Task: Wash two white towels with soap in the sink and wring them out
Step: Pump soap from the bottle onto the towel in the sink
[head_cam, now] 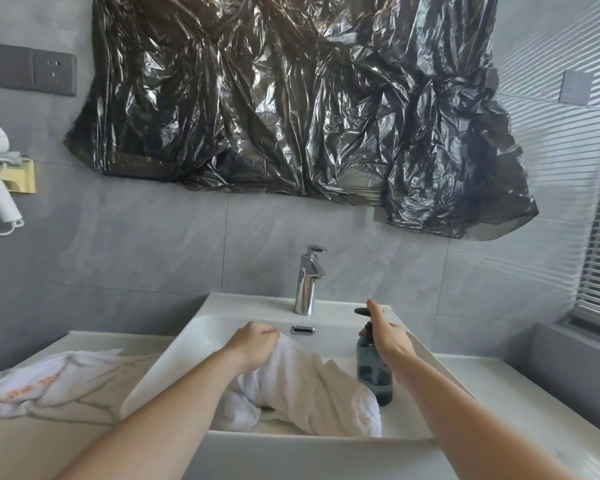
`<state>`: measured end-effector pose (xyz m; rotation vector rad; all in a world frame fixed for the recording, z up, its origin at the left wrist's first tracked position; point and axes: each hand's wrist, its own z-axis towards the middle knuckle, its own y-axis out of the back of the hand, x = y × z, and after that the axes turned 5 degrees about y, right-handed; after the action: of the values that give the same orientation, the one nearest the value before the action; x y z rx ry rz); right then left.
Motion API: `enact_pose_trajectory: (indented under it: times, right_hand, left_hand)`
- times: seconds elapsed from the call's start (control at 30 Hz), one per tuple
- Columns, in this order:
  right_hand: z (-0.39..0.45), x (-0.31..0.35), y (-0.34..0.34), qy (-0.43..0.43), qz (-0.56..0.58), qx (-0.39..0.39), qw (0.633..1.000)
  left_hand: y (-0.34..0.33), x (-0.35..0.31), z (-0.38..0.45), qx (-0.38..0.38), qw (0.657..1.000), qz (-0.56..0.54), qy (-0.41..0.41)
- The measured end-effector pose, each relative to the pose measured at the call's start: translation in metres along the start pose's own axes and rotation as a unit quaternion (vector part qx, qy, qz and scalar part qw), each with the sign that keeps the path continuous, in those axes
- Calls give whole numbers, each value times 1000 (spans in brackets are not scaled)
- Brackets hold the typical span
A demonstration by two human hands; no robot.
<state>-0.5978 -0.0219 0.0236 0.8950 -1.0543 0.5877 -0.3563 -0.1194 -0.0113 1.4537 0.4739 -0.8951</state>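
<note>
The left hand (253, 344) grips a bunched white towel (305, 389) that drapes down into the sink (201, 327). Just right of it, the right hand (387, 336) rests on the soap bottle (373, 375), a straight finger on the pump. The second towel (45, 382) lies on the bench (520, 393), left of both hands.

Fluffy white cloth towel (302, 386), glossy ceramic sink (194, 337), polished chrome faucet (307, 282), crinkled shiny black plastic sheet (291, 98)

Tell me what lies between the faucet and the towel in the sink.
Head view: between faucet and towel lie bare sink wall and the overflow slot.
</note>
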Motion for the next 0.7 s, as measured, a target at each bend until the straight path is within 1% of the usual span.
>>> enact_pose_trajectory:
  times: [0.07,0.17,0.23,0.33,0.47,0.6,0.7]
  right_hand:
    - [0,3,-4,25,18,49,998]
    - [-1,1,-13,64,52,102,991]
    - [-2,2,-15,89,38,139,986]
    - [-3,6,-19,89,-23,178,980]
    - [-6,12,-30,84,-17,234,968]
    - [-2,10,-39,81,-52,227,969]
    - [2,6,-47,83,-58,212,972]
  left_hand:
    - [0,1,3,1,1000,-6,10]
    - [0,1,4,-6,1000,-16,13]
    - [-1,1,4,-7,1000,-8,7]
    - [-1,-1,1,-10,1000,11,-7]
    - [-3,-3,0,-6,1000,18,-24]
    - [-2,-6,3,21,999,-16,-30]
    - [1,-2,12,43,998,-33,-15]
